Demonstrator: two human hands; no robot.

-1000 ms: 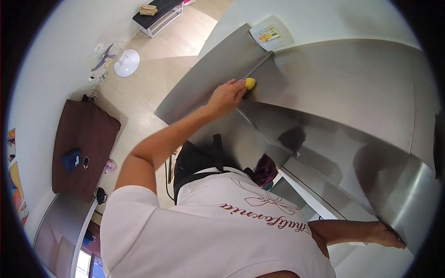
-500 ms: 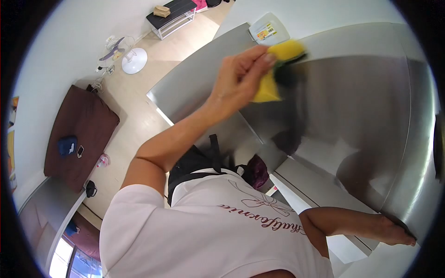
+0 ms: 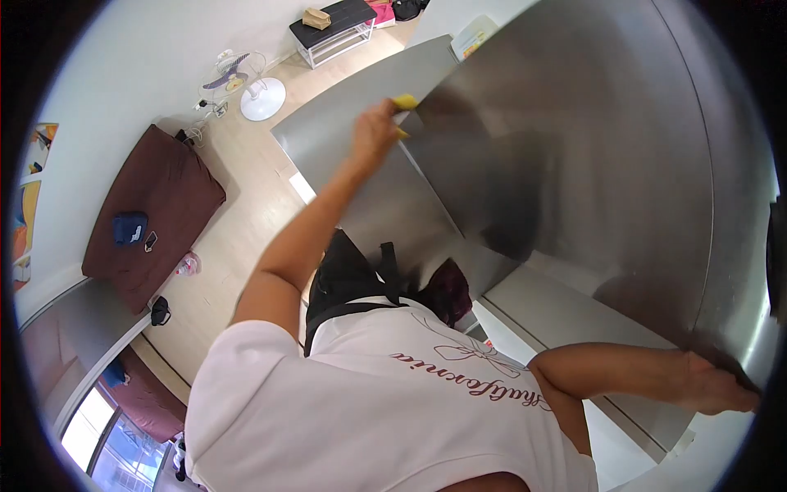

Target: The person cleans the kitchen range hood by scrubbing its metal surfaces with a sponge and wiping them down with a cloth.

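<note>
My left hand (image 3: 375, 131) is closed around a yellow sponge (image 3: 404, 102), with yellow showing on both sides of the fingers. It is at the seam between two brushed-metal panels, near the left panel (image 3: 361, 102). Over at the far right, my right hand (image 3: 717, 387) grips the lower edge of a large metal door (image 3: 623, 164); its fingertips are partly hidden. Dark smudgy reflections show on the door's surface. A white plastic holder (image 3: 473, 37) with a label is partly covered behind the door's upper corner.
A brown mattress (image 3: 156, 205) with a blue cloth and a phone lies at left. Beyond it stand a white fan (image 3: 262, 99) and a black-topped bench (image 3: 332, 22). A dark maroon cloth (image 3: 448, 291) is near my waist, beside a pale ledge (image 3: 574, 316).
My left hand has moved left and slightly down with the sponge. The large metal door now fills more of the upper right and covers part of the white holder. My right hand still grips its edge.
</note>
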